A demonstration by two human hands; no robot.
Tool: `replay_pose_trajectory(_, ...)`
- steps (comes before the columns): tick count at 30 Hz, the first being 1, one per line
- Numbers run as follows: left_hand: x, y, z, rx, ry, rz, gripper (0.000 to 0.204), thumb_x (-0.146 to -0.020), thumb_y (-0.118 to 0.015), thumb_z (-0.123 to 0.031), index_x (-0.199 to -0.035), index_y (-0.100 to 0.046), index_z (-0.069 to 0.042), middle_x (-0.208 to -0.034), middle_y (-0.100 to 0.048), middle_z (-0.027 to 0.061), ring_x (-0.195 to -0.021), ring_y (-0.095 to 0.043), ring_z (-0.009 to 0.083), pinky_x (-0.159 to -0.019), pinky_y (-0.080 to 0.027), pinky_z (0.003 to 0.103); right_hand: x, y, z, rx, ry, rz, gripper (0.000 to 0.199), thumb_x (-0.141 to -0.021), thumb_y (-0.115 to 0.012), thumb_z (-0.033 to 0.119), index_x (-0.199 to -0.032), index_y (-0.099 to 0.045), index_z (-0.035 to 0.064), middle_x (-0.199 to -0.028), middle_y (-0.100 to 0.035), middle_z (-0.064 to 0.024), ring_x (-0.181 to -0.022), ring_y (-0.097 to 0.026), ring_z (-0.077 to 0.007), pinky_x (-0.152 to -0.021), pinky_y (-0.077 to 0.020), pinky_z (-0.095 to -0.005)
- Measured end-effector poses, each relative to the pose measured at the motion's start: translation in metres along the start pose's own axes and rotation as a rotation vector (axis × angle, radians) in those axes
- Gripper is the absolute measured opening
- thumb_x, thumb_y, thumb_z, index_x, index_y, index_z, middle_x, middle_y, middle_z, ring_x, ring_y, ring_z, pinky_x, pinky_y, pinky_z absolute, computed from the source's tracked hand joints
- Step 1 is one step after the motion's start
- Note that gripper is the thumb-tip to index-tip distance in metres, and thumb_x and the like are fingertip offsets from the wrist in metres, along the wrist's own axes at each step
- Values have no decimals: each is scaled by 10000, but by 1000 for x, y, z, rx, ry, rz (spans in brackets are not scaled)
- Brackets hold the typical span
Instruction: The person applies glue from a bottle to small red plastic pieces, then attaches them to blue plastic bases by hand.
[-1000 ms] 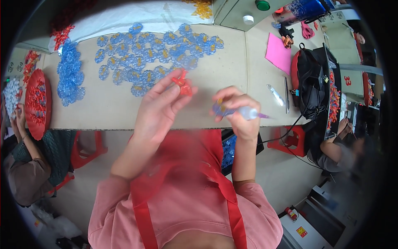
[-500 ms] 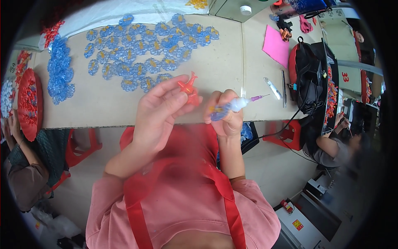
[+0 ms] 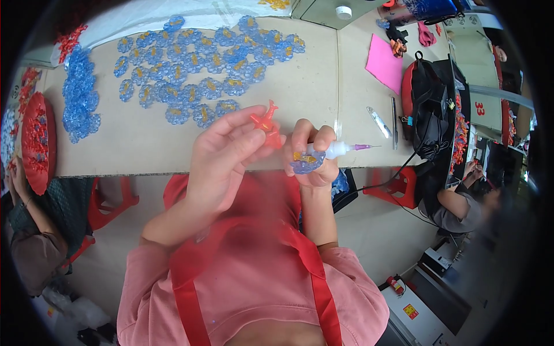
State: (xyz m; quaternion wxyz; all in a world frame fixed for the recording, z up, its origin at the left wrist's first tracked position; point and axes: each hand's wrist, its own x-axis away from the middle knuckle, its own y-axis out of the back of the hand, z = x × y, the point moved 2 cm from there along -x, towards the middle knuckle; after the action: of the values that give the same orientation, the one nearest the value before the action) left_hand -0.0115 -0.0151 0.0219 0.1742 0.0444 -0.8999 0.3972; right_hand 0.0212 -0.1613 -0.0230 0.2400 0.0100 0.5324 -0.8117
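Note:
My left hand [image 3: 222, 150] pinches a small red plastic figure [image 3: 266, 122] between thumb and fingers, its thin top pointing up. Close by on the right, my right hand [image 3: 314, 164] is closed round a white needle-tipped squeeze bottle [image 3: 336, 150], whose purple needle points right, away from the figure. The same hand also grips a clear blue plastic piece [image 3: 304, 166] with a yellow centre. The two hands are apart, over the table's near edge. Beyond them, many similar blue pieces with yellow centres [image 3: 184, 72] lie spread over the table [image 3: 288, 95].
Plain blue pieces [image 3: 81, 98] are heaped at the left, beside a red tray [image 3: 39, 150] of small red parts. A pink sheet [image 3: 384, 63], a cutter knife [image 3: 378, 122], a dark rod [image 3: 395, 124] and a black bag [image 3: 430, 104] lie right. Other people sit at both sides.
My right hand has turned, so the blue piece faces me more and the bottle's needle has dropped nearly level. The left hand still holds the red figure, shifted only slightly.

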Motion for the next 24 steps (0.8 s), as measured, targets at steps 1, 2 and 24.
replay_pose_trajectory(1, 0, 0, 0, -4, 1, 4, 326, -866, -473, -48, -1180, -442, 36, -1063, -555, 185, -930, -596, 253, -791, -513, 271, 0, 0, 4, 128, 1, 19, 243, -713, -641, 7, -936, -551, 44, -820, -524, -158, -652, -556, -209, -583, -485, -282)
replay_pose_trajectory(2, 0, 0, 0, -5, -1, 1, 326, -866, -473, -48, -1180, -442, 36, -1063, -555, 185, -930, -596, 253, -791, -513, 271, 0, 0, 6, 255, 3, 38, 266, -713, -644, 2, -960, -556, 51, -820, -540, -164, -671, -565, -208, -609, -488, -283)
replay_pose_trajectory(24, 0, -1, -1, -59, -81, 5, 328, -864, -479, -51, -1181, -447, 26, -1039, -568, 169, -925, -597, 251, -800, -510, 287, 3, -15, 5, 409, 80, -111, 225, -692, -688, -12, -836, -520, 30, -880, -539, -181, -697, -576, -192, -598, -495, -276)
